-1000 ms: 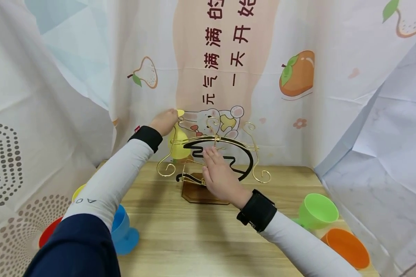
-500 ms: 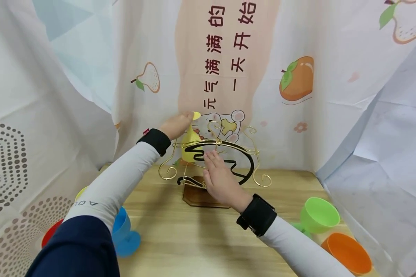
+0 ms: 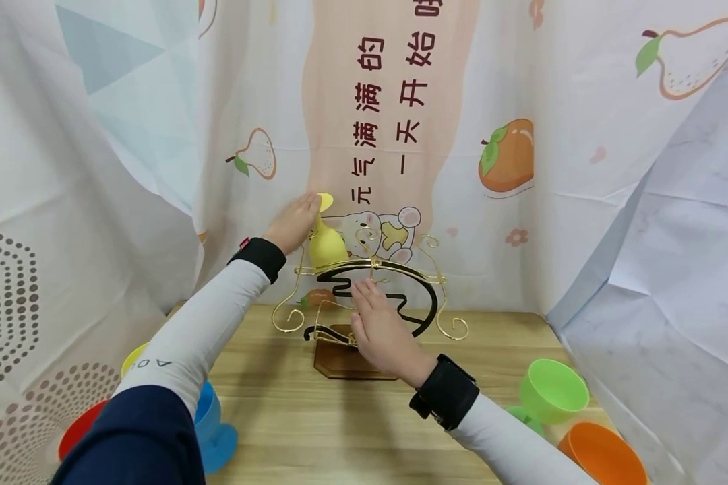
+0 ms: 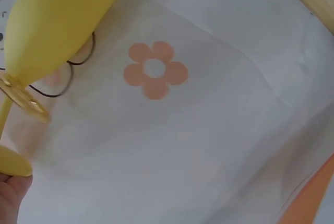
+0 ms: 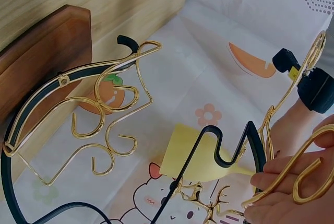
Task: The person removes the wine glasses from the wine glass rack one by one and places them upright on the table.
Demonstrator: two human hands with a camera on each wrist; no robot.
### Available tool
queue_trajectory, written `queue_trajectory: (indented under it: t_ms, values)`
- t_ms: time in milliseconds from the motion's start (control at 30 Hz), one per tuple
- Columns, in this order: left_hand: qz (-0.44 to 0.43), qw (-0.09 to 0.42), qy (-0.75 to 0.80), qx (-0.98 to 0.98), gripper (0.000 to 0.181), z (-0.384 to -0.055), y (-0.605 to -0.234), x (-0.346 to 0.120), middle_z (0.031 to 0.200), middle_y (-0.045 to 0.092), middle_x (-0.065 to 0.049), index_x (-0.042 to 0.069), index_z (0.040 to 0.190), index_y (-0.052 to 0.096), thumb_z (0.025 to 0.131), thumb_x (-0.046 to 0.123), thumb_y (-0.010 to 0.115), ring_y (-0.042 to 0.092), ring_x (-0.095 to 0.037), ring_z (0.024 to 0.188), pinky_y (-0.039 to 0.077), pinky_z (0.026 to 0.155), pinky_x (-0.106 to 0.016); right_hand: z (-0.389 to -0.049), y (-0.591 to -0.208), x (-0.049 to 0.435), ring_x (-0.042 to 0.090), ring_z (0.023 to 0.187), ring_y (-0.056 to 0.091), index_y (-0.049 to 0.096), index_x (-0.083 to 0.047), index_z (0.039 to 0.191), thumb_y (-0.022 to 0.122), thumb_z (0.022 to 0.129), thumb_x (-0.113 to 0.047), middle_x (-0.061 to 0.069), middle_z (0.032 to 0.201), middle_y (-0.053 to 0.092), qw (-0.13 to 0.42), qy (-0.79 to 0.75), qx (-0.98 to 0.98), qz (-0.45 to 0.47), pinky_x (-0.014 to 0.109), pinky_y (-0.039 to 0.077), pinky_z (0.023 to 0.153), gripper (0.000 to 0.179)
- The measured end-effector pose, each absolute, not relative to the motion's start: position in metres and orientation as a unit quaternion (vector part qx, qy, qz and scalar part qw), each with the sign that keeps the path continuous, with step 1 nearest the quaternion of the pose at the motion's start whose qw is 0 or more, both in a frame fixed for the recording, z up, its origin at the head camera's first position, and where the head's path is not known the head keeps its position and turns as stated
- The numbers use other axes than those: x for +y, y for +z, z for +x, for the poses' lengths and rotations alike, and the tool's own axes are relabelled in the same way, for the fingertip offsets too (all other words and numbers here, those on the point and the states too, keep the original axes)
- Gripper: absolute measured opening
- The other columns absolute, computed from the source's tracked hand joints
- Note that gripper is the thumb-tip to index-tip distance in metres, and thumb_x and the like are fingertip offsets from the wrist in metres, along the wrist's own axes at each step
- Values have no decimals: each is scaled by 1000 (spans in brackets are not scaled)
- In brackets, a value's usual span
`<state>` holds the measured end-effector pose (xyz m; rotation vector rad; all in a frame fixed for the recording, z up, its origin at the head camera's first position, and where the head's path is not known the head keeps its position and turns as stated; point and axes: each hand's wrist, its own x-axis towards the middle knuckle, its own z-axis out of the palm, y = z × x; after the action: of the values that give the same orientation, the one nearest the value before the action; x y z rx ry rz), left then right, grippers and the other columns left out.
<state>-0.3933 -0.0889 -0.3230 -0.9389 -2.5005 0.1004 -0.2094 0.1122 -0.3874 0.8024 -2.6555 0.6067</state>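
Observation:
A yellow plastic goblet [image 3: 327, 249] hangs upside down at the left end of a gold and black wire glass rack [image 3: 441, 296], its bowl just above the gold bar. My left hand [image 3: 292, 223] holds the goblet by its foot; in the left wrist view the fingertips [image 4: 15, 192] touch the foot's edge. My right hand [image 3: 388, 330] lies against the middle of the rack with straight fingers. In the right wrist view, gold curls cross in front of the fingers [image 5: 282, 182]. The rack's wooden base [image 3: 346, 364] stands on the table.
At the left are a blue goblet [image 3: 215, 431], a red cup [image 3: 83, 428] and a yellow cup [image 3: 132, 357], partly behind the left arm. A green goblet [image 3: 555, 391] and an orange cup [image 3: 603, 455] are at the right. A printed curtain [image 3: 267, 81] hangs behind the rack.
My left hand moves right, then back left and upward relative to the rack, raising the yellow goblet's bowl above the bar. My right hand stays against the rack. The head view tilts slightly up.

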Motion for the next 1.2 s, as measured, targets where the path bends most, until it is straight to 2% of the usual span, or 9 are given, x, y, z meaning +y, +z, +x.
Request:
queue_trajectory:
  t_ms: [167, 333, 533, 700, 867, 1000, 1167, 1200]
  values:
    - [-367, 239, 43, -898, 46, -386, -305, -73, 136, 35, -33, -17, 132, 28, 91, -6, 44, 30, -38, 129, 26, 110, -43, -213, -390, 110, 27, 136, 16, 34, 5, 136, 29, 98, -22, 22, 142, 34, 156, 211, -924, 279, 42, 18, 113, 47]
    - [-379, 247, 91, -887, 45, -366, -276, -67, 137, 36, -30, -15, 133, 28, 90, -11, 39, 30, -36, 129, 28, 109, -44, -213, -387, 108, 27, 136, 15, 33, 6, 136, 29, 98, -21, 23, 143, 33, 155, 217, -921, 285, 45, 19, 112, 47]
    - [-377, 256, 117, -882, 47, -337, -249, -71, 138, 34, -30, -15, 134, 26, 89, -12, 39, 29, -35, 130, 28, 109, -42, -213, -384, 110, 26, 136, 14, 32, 5, 137, 28, 98, -22, 21, 144, 31, 141, 220, -923, 282, 43, 18, 113, 48]
    - [-363, 300, 45, -881, 45, -306, -225, -85, 140, 33, -29, -14, 135, 26, 92, -9, 36, 28, -34, 130, 26, 110, -41, -215, -378, 114, 27, 136, 15, 27, 2, 140, 31, 99, -30, 20, 147, 27, 136, 195, -929, 283, 46, 16, 113, 52]
    - [-354, 417, -50, -836, 41, -266, -235, -97, 137, 41, -24, -9, 135, 32, 94, -5, 31, 35, -27, 128, 32, 107, -38, -201, -376, 124, 22, 136, 15, 19, -8, 145, 41, 95, -43, 15, 150, 23, 163, 277, -908, 269, 47, 20, 111, 66]
    - [-335, 500, -143, -786, 40, -223, -257, -107, 135, 45, -21, -6, 134, 37, 95, -1, 32, 40, -24, 124, 40, 101, -40, -180, -369, 127, 16, 132, 26, 26, -13, 143, 53, 91, -38, 10, 147, 30, 167, 464, -832, 253, 42, 28, 109, 64]
    - [-295, 523, -261, -756, 42, -162, -304, -106, 134, 47, -17, -2, 135, 38, 94, -1, 38, 47, -25, 118, 48, 90, -46, -140, -369, 124, 20, 119, 46, 40, -6, 135, 59, 88, -21, 13, 133, 48, 116, 692, -674, 233, 32, 41, 100, 53]
    - [-285, 521, -280, -754, 42, -150, -315, -103, 133, 49, -17, -2, 135, 39, 93, -1, 40, 53, -27, 111, 50, 86, -46, -130, -371, 123, 22, 116, 49, 42, -2, 133, 60, 88, -17, 14, 128, 51, 112, 716, -650, 229, 31, 43, 97, 50]
